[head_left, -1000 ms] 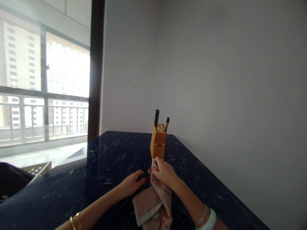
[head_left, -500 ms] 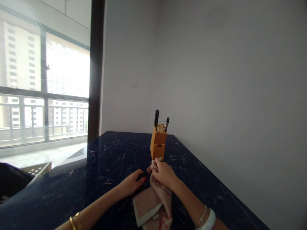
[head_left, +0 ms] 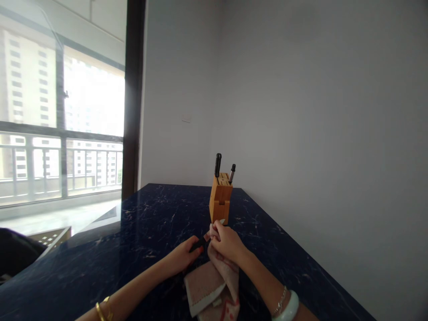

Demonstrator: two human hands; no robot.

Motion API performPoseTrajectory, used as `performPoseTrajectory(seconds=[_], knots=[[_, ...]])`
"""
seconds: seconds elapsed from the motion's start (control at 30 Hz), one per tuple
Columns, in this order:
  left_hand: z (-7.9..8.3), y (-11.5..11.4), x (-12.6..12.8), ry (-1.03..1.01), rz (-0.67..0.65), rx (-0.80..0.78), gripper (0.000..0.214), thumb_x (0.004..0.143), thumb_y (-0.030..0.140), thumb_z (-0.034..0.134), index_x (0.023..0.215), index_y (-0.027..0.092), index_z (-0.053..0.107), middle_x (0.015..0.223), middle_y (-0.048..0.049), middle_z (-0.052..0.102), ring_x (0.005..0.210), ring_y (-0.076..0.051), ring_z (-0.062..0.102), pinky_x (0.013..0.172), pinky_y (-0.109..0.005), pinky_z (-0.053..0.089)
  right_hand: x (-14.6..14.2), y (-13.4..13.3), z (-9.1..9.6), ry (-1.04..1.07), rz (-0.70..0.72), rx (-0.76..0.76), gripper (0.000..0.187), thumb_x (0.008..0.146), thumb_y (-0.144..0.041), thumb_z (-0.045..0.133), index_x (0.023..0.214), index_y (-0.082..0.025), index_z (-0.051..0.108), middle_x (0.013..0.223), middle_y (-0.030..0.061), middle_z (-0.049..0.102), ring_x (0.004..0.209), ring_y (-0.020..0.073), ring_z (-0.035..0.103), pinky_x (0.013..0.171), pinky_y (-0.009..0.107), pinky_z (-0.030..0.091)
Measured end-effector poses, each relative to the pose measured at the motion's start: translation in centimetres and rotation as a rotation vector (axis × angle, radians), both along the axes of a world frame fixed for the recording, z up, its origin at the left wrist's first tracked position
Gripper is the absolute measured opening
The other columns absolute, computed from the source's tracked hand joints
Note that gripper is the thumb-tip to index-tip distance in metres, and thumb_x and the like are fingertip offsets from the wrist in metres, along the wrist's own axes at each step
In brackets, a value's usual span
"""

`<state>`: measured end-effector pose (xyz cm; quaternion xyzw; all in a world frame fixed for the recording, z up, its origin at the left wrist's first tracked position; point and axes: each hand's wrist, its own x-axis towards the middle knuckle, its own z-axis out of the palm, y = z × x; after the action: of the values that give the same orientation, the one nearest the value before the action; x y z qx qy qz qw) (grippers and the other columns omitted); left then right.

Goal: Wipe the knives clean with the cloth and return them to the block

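Left hand: the left hand (head_left: 183,257) rests low on the counter (head_left: 110,249), fingers curled shut around the black handle of a knife (head_left: 201,242). The nails are red, and gold bangles (head_left: 102,308) sit on that wrist.
Right hand: the right hand (head_left: 226,243) is closed too, pinching a fold of cloth (head_left: 214,290) around the knife's blade just beyond the handle. A pale bangle (head_left: 286,310) and a thin chain ring this wrist.
Knife: it lies between the two hands, handle toward the left hand, blade pointing up and away. Only a pale sliver of the tip shows above the right hand's fingers; the rest of the blade is hidden in cloth.
Cloth: pinkish-beige with red marks and a light stitched edge. It hangs from the right hand and spreads on the counter below both hands, toward the near edge.
Block: a wooden knife block (head_left: 220,199) stands upright on the counter just behind the hands, close to the wall (head_left: 317,111). A black handle (head_left: 218,164) and a shorter steel-and-black handle (head_left: 232,173) stick out of its top slots.
Counter: dark blue stone with pale veins, running back to the corner.
Window: a window (head_left: 63,116) at left shows a railing and tower blocks outside.
Writing: none can be read; the cloth's red marks are too small to make out, and the block bears no visible label.
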<state>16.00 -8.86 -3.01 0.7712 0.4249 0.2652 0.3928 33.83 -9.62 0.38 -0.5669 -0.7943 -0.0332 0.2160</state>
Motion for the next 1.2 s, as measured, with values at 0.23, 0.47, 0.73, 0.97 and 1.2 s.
performPoseTrajectory(seconds=[0.23, 0.47, 0.73, 0.97, 1.2], knots=[[-0.2, 0.1, 0.1, 0.001, 0.018, -0.009, 0.038, 0.072, 0.052, 0.038, 0.089, 0.018, 0.043, 0.052, 0.0066, 0.039, 0.039, -0.006, 0.035, 0.034, -0.016, 0.026, -0.1, -0.3, 0.3, -0.011, -0.005, 0.008, 0.017, 0.075, -0.026, 0.039, 0.091, -0.022, 0.042, 0.079, 0.0007, 0.056, 0.071, 0.0138, 0.052, 0.057, 0.021, 0.025], [-0.2, 0.1, 0.1, 0.020, 0.017, 0.016, 0.034, 0.073, 0.049, 0.038, 0.085, 0.018, 0.043, 0.051, 0.0068, 0.039, 0.038, -0.007, 0.034, 0.034, -0.016, 0.025, 0.2, 0.0, 0.2, 0.026, -0.031, -0.001, 0.017, 0.073, -0.024, 0.041, 0.089, -0.021, 0.043, 0.077, 0.0008, 0.056, 0.069, 0.0137, 0.053, 0.054, 0.021, 0.025], [0.0, 0.1, 0.0, 0.013, 0.031, 0.039, 0.034, 0.072, 0.050, 0.038, 0.085, 0.018, 0.044, 0.053, 0.0062, 0.040, 0.042, -0.007, 0.036, 0.037, -0.017, 0.027, 0.0, -0.2, 0.5, 0.034, -0.039, 0.023, 0.014, 0.077, -0.025, 0.038, 0.089, -0.021, 0.043, 0.079, 0.0012, 0.058, 0.073, 0.0135, 0.053, 0.058, 0.021, 0.027], [-0.3, 0.1, 0.0, 0.029, 0.019, 0.040, 0.035, 0.073, 0.050, 0.037, 0.087, 0.019, 0.043, 0.053, 0.0060, 0.041, 0.041, -0.008, 0.037, 0.036, -0.017, 0.027, 0.0, -0.1, 0.2, 0.038, 0.006, 0.016, 0.014, 0.076, -0.024, 0.039, 0.089, -0.020, 0.042, 0.079, 0.0015, 0.057, 0.070, 0.0132, 0.053, 0.057, 0.021, 0.026], [-0.2, 0.3, -0.1, 0.044, 0.010, 0.041, 0.034, 0.073, 0.049, 0.036, 0.087, 0.018, 0.043, 0.056, 0.0053, 0.043, 0.042, -0.008, 0.038, 0.037, -0.018, 0.027, 0.1, 0.1, 0.3, 0.015, -0.030, 0.091, 0.013, 0.077, -0.023, 0.037, 0.089, -0.020, 0.043, 0.079, 0.0018, 0.059, 0.074, 0.0149, 0.054, 0.062, 0.023, 0.027]])
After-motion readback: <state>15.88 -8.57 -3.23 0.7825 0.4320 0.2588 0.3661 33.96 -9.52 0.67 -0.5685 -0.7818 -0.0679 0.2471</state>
